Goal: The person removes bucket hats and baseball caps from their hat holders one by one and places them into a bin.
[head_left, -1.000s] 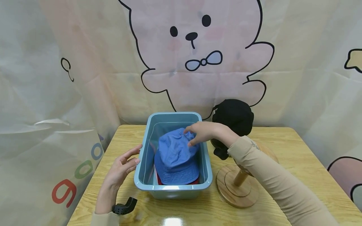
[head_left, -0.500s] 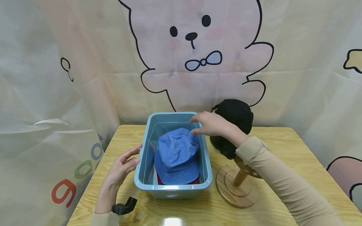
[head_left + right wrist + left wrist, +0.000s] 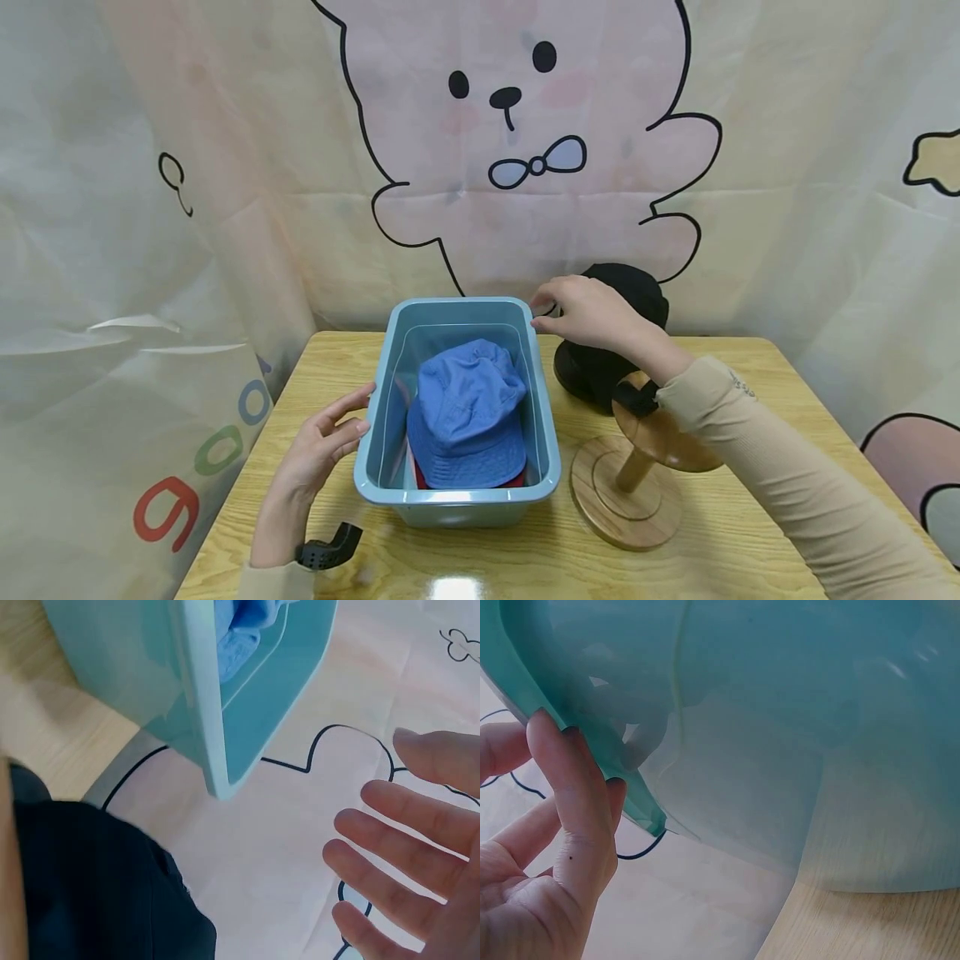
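Observation:
A blue bucket hat (image 3: 472, 400) lies in a light blue plastic bin (image 3: 551, 450), with a bit of red fabric (image 3: 517, 481) showing under its brim. My left hand (image 3: 322, 450) touches the bin's left rim, fingertips right at the edge; the left wrist view shows these fingers (image 3: 570, 780) along the rim from outside. Above the bin's far right corner, my right hand (image 3: 588, 312) hovers with loosely bent fingers and nothing in them. The right wrist view has its fingers (image 3: 405, 859) spread apart from the bin. Black headwear (image 3: 600, 375) stands behind my right hand, partly hidden by it.
A wooden stand (image 3: 626, 500) with a round base is on the table (image 3: 397, 562) right of the bin, its top partly covered by my right sleeve (image 3: 750, 433). A printed cloth backdrop (image 3: 300, 125) hangs close behind the table's far edge.
My right hand has moved up and right, from over the blue bucket hat to the bin's far right corner, near the black headwear. The left hand and bin have stayed put.

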{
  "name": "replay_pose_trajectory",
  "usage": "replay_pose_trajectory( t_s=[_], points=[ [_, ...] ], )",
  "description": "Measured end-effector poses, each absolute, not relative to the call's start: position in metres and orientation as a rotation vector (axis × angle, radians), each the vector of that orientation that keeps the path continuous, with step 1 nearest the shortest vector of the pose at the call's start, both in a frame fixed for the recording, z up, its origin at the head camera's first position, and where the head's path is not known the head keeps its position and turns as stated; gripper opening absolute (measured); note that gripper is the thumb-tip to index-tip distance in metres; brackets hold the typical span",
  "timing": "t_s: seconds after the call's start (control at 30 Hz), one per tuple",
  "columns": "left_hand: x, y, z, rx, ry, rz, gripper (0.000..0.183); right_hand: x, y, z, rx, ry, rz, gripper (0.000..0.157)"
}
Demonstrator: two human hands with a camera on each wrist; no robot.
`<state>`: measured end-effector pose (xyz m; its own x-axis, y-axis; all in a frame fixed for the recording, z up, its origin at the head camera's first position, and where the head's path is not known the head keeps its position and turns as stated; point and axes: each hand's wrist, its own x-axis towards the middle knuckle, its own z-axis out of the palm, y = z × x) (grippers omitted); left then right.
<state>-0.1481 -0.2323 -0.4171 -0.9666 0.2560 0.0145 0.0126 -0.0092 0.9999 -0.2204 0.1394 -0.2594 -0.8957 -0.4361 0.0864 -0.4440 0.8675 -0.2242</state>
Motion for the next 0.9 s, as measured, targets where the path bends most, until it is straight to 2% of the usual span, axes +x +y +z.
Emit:
replay_pose_trajectory(
  t_s=[0.47, 0.9],
  points=[
    [-0.147, -0.233, -0.416, 0.283, 2.092, 2.085, 0.054, -0.225, 0.170, -0.250, 0.702, -2.853, 0.250, 0.016],
    [-0.147, -0.233, -0.416, 0.290, 2.104, 2.074, 0.054, -0.226, 0.204, -0.249, 0.745, -2.841, 0.201, 0.019]
  ],
)
